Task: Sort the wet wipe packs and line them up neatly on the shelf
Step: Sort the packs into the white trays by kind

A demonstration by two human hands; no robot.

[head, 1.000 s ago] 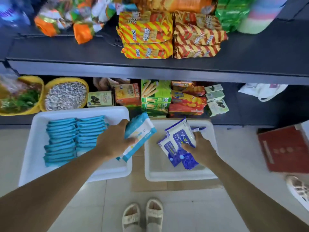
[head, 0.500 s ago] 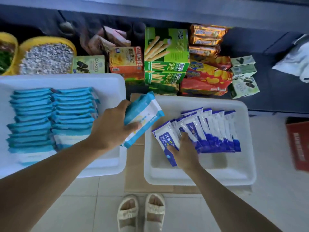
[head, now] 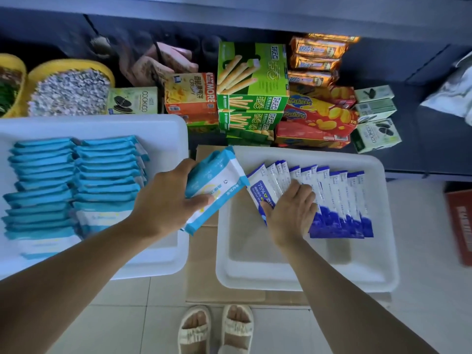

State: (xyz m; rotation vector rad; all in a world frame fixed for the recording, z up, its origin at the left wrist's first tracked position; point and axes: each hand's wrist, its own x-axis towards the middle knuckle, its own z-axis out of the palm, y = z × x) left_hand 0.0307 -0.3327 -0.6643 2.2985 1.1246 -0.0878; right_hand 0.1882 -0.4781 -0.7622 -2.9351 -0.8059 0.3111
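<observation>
Wet wipe pack [head: 215,186], teal and white, was gripped by the left hand [head: 163,200] above the gap between two trays. Right hand [head: 291,210] lay flat, fingers straight, pressing the row of blue-and-white sachets [head: 332,200] in the right tray [head: 306,277]. Teal packs [head: 74,180] filled the left tray [head: 158,126]. Snack boxes [head: 252,85] stood behind.

Both white trays [head: 163,126] look like smooth, matt moulded plastic. The teal wipe pack [head: 217,186] in the left hand [head: 163,200] is soft plastic film with a faint sheen, as are the blue-and-white sachets [head: 334,200] under the right hand [head: 291,210]. Brown cardboard [head: 204,251] lies flat and dull on glossy pale floor tiles [head: 122,325]. The snack boxes [head: 251,75] are printed card, and the shelf edge [head: 229,14] is painted grey metal.
</observation>
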